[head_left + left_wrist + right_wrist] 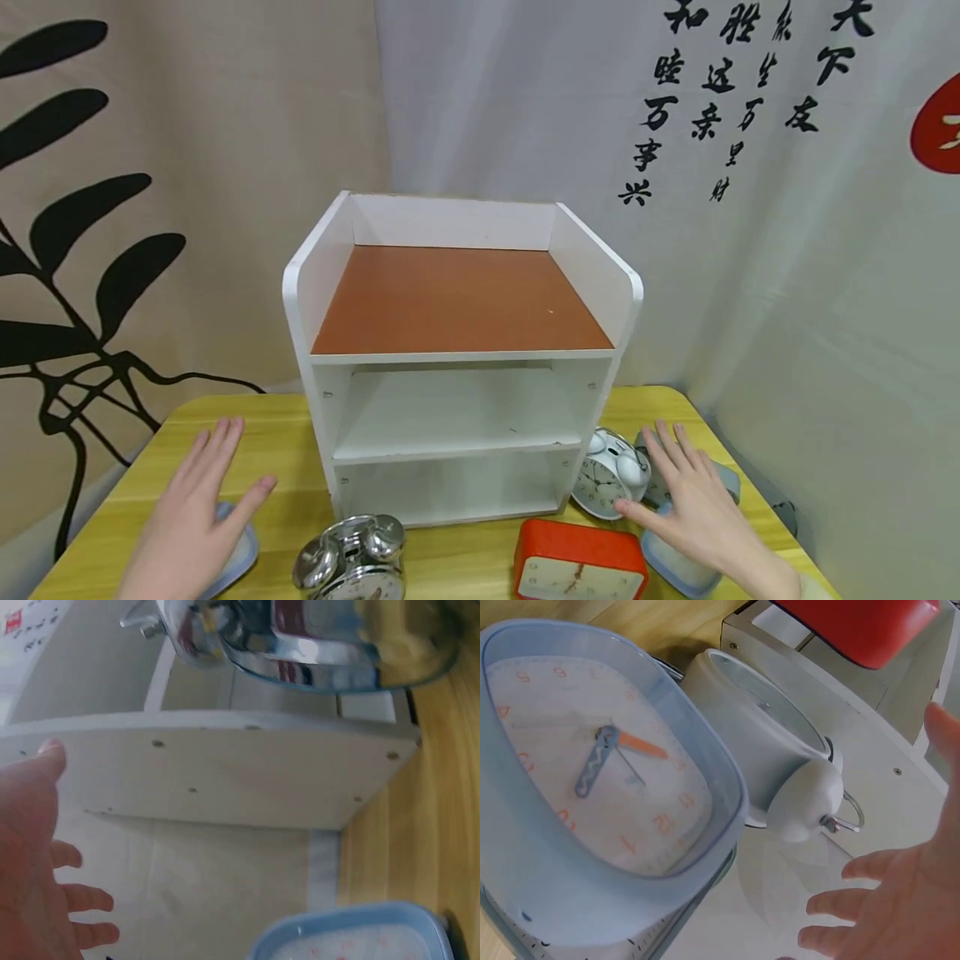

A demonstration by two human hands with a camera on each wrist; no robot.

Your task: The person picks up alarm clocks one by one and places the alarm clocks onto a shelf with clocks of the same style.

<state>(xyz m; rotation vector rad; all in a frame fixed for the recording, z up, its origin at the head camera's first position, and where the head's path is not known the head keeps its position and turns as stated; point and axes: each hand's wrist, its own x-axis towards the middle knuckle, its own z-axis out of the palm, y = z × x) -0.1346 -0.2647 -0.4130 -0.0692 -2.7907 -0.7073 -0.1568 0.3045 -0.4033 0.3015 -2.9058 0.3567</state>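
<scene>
My left hand (183, 521) is held out with spread fingers above a light-blue clock (243, 554) that it partly covers in the head view. Right of it stands a silver twin-bell alarm clock (352, 558), cut off by the lower edge. My right hand (697, 512), fingers straight and apart, hovers over a second light-blue clock (604, 772) and overlaps a white twin-bell clock (607, 475). A red rectangular clock (581, 554) stands left of that hand. Behind its fingers is a grey-green clock (727, 481). Neither hand holds anything.
A white shelf unit with a brown top (465, 300) and two compartments stands mid-table, between the hands. The yellow wood-grain table (277, 454) ends close behind it. A pale curtain (510, 100) with black writing hangs at the back.
</scene>
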